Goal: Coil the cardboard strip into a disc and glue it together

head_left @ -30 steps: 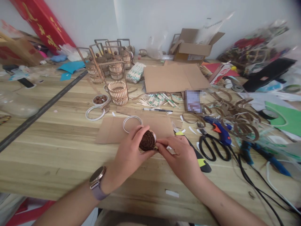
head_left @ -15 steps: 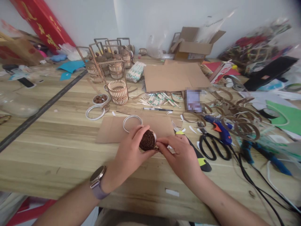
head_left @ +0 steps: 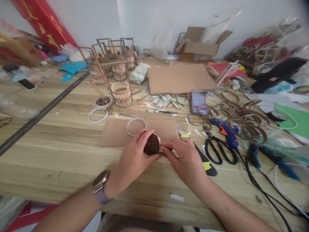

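A dark brown coil of ridged strip is held upright above the wooden table, its spiral face showing. My left hand wraps round it, thumb below and fingers on top. At the coil's right edge, my right hand pinches with thumb and forefinger near the strip's loose end; what lies between the fingertips is too small to make out. Behind my left hand a white ring lies on a flat cardboard sheet.
Black-handled scissors, a blue glue gun and cables lie right of my right hand. Brown strip loops are heaped beyond. Small slatted baskets, a bowl of brown balls and a pen are further back.
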Available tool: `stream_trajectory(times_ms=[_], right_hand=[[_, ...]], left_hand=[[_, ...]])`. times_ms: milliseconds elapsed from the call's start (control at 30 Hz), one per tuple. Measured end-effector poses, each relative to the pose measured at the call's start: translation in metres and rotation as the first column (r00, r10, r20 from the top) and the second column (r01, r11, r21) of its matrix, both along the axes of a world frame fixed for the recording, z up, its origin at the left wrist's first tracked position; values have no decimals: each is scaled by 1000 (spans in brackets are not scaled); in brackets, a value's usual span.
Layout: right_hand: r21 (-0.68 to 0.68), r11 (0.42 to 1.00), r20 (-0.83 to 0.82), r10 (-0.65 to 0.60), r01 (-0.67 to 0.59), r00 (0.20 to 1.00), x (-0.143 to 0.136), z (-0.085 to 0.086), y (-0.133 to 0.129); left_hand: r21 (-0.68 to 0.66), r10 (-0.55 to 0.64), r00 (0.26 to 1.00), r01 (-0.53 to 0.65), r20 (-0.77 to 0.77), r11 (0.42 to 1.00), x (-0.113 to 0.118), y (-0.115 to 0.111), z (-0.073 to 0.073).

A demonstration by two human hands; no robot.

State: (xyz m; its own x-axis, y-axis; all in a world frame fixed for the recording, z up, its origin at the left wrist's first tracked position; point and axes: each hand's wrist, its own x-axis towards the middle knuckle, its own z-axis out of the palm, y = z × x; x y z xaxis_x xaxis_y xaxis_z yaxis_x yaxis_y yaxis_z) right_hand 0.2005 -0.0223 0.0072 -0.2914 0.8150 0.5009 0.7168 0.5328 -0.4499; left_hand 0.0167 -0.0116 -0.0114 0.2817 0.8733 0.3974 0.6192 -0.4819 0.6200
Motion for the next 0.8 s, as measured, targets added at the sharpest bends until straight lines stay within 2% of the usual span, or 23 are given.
stream_trajectory(times_ms=[800], right_hand=[[72, 997, 116, 20, -28, 993, 0, -2, -1]], left_hand=[[-33, -18, 1000, 19, 7, 999, 1, -3, -2]])
